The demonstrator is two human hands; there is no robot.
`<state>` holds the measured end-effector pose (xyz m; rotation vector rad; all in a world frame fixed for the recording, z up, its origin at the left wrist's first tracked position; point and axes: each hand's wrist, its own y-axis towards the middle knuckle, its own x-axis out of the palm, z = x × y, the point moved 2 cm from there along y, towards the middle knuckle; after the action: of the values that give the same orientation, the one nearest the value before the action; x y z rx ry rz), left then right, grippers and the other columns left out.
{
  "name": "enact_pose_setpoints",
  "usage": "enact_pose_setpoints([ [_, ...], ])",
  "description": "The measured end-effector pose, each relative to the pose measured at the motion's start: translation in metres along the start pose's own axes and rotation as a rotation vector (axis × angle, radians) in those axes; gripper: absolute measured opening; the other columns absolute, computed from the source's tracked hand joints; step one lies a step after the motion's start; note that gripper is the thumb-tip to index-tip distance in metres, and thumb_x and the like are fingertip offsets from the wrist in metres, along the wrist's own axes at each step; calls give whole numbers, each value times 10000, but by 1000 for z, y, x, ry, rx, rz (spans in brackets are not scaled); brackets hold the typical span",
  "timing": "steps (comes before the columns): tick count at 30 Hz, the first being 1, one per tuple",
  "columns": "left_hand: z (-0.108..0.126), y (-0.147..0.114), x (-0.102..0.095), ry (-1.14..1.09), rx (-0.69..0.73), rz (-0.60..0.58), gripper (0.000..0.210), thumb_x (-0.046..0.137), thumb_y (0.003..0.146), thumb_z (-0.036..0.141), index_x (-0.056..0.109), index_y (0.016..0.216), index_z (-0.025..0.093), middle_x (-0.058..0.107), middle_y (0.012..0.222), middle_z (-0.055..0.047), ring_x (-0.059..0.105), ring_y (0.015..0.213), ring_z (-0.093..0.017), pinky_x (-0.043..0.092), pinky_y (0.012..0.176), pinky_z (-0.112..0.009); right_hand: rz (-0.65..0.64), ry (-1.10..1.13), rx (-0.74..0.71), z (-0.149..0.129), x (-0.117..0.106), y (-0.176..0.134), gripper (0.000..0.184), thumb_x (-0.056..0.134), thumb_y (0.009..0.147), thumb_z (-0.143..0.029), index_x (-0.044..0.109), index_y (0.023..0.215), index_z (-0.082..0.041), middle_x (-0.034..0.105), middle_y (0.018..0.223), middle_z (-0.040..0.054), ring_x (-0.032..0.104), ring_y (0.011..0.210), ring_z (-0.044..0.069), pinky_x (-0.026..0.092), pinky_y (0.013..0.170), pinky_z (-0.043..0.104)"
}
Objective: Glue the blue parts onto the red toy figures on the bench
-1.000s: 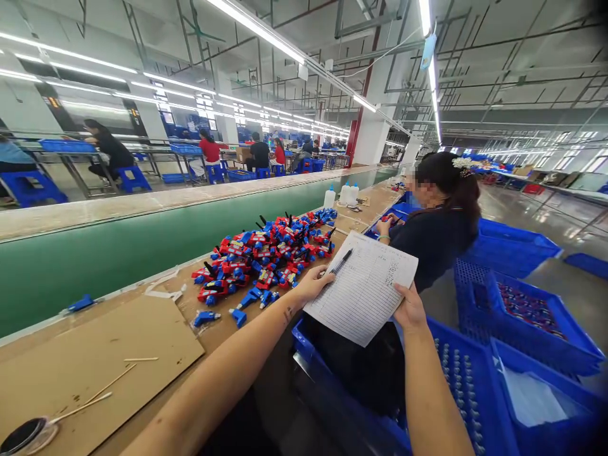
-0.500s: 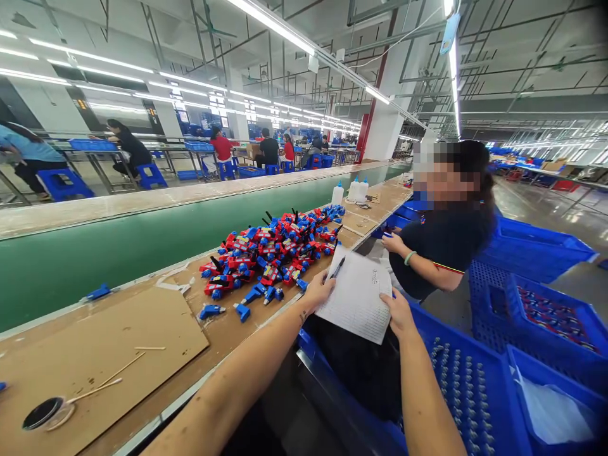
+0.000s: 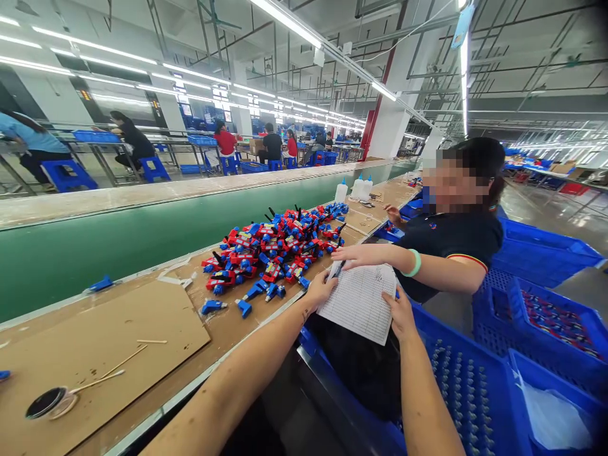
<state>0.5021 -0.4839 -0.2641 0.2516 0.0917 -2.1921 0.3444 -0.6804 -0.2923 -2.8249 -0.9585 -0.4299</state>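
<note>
A printed paper form [image 3: 358,307] with ruled lines and some handwriting at its top is held in front of me, tilted. My left hand [image 3: 322,290] grips its left edge, and a dark pen [image 3: 339,270] lies by those fingers at the upper left corner. On the opposite edge, my right hand [image 3: 401,315] pinches the sheet. A co-worker's hand [image 3: 363,254] stretches across the top of the form, fingertips close to the pen; whether they touch it I cannot tell. Beyond my left hand lies a pile of red and blue toy figures [image 3: 273,244] on the bench.
Cardboard [image 3: 137,316] on the bench carries cotton swabs and a small dish of black liquid [image 3: 46,403]. White bottles [image 3: 361,189] stand farther along. A green conveyor belt [image 3: 123,231] runs behind. Blue crates [image 3: 553,310] with parts are at right, beside the seated co-worker [image 3: 451,234].
The co-worker has turned toward me and stretched one arm over the top of the form, near the pen. Both my hands keep their hold on the paper.
</note>
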Motion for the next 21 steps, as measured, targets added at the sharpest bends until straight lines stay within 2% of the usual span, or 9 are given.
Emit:
enact_pose_setpoints([
  [4,5,3,0,52,-2,7,293,633,935,394,634,1075,136,643,1017,-63,619,940,-211,527,883,-422,-2,28,24,6,0,0,758,898,504,-355,610,1190,-212,747,889,30,717,778,262,613,700,383],
  [12,20,7,2,22,-68,30,230,661,924,325,635,1036,126,640,1030,-62,624,946,-207,551,854,-398,52,45,19,12,-3,5,611,895,505,-338,661,1050,-191,735,876,29,702,787,238,608,720,354],
  [17,40,-2,-5,-130,-118,-50,210,611,961,323,617,1024,122,626,815,-10,596,644,-122,525,585,-256,100,82,-29,11,-6,5,578,861,509,-297,634,1036,-229,710,940,-21,677,856,169,579,726,268],
  [19,45,-18,-10,-208,-120,-75,151,593,957,263,594,1023,127,621,781,2,575,571,-100,466,497,-210,100,89,-29,10,-4,7,547,856,508,-308,624,997,-226,690,889,-35,664,795,149,556,642,233],
  [21,44,-46,-16,-274,-114,-94,98,566,925,198,569,1004,140,612,772,12,571,542,-93,413,449,-188,97,87,-26,8,0,9,518,851,506,-332,609,950,-220,670,835,-37,642,699,139,511,540,213],
])
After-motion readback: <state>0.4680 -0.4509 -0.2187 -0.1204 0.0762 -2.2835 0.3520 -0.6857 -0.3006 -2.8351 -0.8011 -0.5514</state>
